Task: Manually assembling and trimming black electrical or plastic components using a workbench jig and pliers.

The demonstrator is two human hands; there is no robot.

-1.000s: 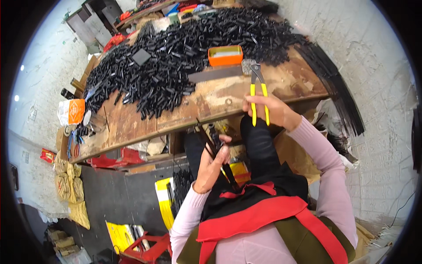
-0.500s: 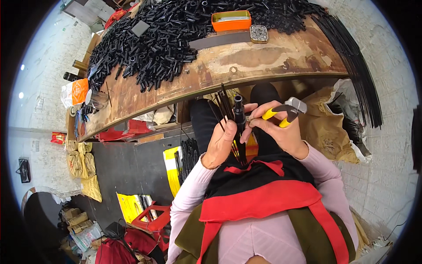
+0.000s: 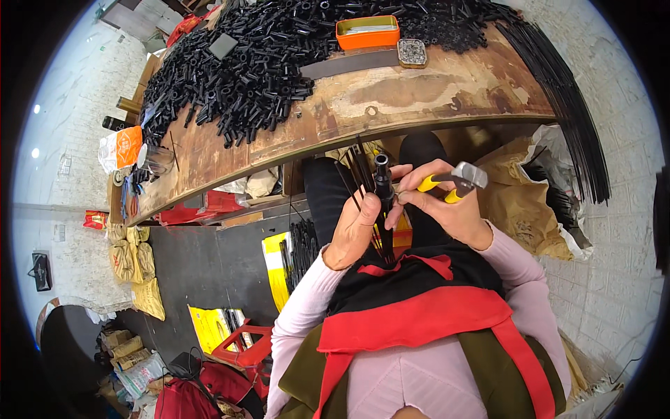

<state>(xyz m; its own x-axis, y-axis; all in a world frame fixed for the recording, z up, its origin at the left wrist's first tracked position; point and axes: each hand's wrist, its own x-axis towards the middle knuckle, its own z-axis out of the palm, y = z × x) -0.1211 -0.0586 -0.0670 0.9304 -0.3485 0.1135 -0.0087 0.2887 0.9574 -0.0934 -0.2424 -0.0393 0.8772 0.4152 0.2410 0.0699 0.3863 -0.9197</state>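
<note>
At the middle of the frame I hold a short black tube (image 3: 382, 183) upright, its long axis running up and down, slipped over a bundle of thin black rods (image 3: 363, 183). My left hand (image 3: 354, 227) has its grip pinched around rods and tube from the left. My right hand (image 3: 447, 209), just to the right, touches the tube with its fingertips while its grip clamps yellow-handled pliers (image 3: 453, 183). Above lies the wooden counter (image 3: 419, 91), heaped with black tubes (image 3: 244, 77).

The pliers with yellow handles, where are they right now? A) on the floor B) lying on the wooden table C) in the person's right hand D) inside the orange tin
C: the pliers sit in the right hand, held in front of the person below the table edge, beside the black tube that the left hand grips.
</note>
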